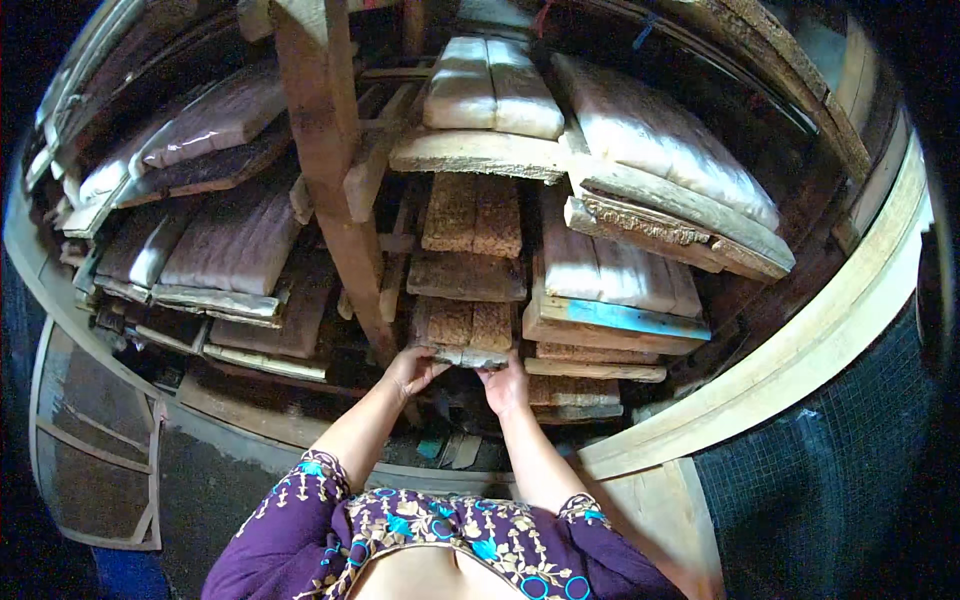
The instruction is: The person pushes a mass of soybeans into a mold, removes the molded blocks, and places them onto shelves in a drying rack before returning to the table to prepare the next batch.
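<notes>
Both arms reach forward to a wooden board (469, 357) on a low level of a rack. My left hand (412, 370) grips its left front corner, and my right hand (505, 384) is at its right front corner, fingertips partly hidden beneath. Brown, crumbly-faced blocks (454, 322) lie side by side on this board. Just above, another wooden board (466, 279) carries a pair of similar brown blocks (471, 225). Higher up, white-topped, wrapped-looking blocks (491, 94) rest on a thick pale plank (480, 154).
A wooden post (322, 142) rises left of the boards. Loaded shelves with long blocks (225, 247) stand at the left, and a board with a blue-painted edge (615, 322) at the right. A pale curved-looking beam (750, 375) and dark mesh (817, 465) lie at the lower right.
</notes>
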